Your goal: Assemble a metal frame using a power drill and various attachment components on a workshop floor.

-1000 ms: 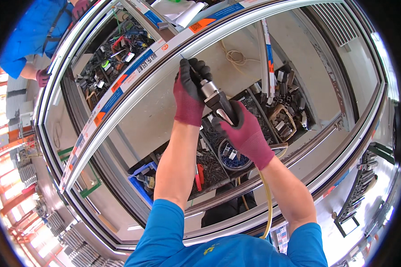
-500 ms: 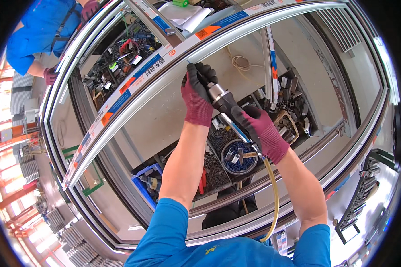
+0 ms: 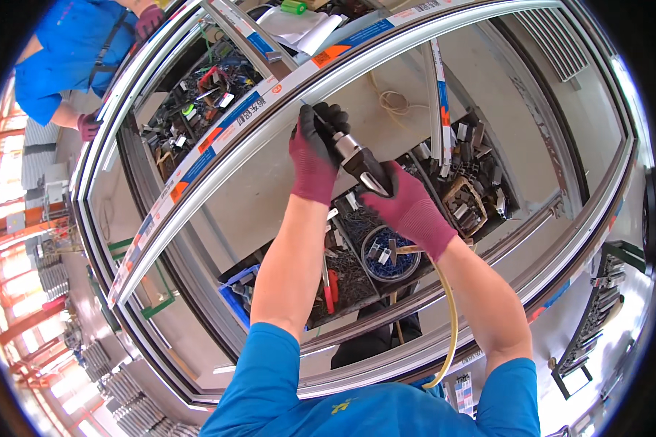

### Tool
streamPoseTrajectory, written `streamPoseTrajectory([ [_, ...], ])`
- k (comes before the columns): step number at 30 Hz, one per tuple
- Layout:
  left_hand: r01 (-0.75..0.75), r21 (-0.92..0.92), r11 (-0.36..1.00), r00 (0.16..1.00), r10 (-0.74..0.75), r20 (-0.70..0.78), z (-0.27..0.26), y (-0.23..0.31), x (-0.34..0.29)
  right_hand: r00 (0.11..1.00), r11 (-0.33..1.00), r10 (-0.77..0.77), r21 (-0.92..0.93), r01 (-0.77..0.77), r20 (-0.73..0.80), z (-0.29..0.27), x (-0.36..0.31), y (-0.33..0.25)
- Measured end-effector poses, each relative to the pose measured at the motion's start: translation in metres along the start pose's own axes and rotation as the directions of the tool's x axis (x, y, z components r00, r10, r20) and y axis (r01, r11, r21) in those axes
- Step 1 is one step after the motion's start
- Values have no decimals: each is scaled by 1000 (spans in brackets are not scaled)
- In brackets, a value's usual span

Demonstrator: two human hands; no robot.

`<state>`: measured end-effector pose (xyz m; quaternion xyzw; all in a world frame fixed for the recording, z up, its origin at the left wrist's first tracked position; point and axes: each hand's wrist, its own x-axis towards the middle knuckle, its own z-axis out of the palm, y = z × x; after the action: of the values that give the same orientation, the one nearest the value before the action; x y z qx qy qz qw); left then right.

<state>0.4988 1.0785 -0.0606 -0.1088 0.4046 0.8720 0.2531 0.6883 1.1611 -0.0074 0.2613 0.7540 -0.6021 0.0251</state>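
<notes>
A black and silver air screwdriver (image 3: 351, 151) points up and left, its tip close to the inner edge of a long silver frame bar (image 3: 249, 140). My left hand (image 3: 318, 148), in a maroon glove with black fingers, is closed around the tool's front end near the bar. Behind it, my right hand (image 3: 407, 204) in a matching glove grips the tool's rear body. A yellowish air hose (image 3: 453, 320) runs from below my right wrist toward my body. The contact between tip and bar is hidden by my left fingers.
Under the frame are trays of metal pieces (image 3: 481, 156), a round tub of blue screws (image 3: 391, 269) with a hammer across it, red-handled pliers (image 3: 331, 291) and a blue bin (image 3: 235, 298). A co-worker's gloved hand (image 3: 89, 126) rests on the frame's far left.
My right hand has shifted left and turned on the tool, whose shiny lever now shows beside the palm. My left hand has moved slightly left along the bar.
</notes>
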Motion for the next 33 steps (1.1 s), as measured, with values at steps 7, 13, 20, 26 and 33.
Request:
streamPoseTrajectory([
  [7,-444,864,237,789,560,253,23,93,-21,991,980,99,163,-113,91,-13,10,16],
  [13,-117,992,44,976,191,107,80,157,133,990,961,-27,275,-11,136,-5,12,11],
  [20,11,889,457,996,74,-50,68,118,167,989,906,104,401,-137,103,0,14,27],
  [26,-33,885,465,999,31,21,55,129,178,982,883,139,432,-181,128,11,12,18],
  [33,-158,878,452,987,59,147,51,130,191,972,841,201,487,-236,124,10,13,4],
])
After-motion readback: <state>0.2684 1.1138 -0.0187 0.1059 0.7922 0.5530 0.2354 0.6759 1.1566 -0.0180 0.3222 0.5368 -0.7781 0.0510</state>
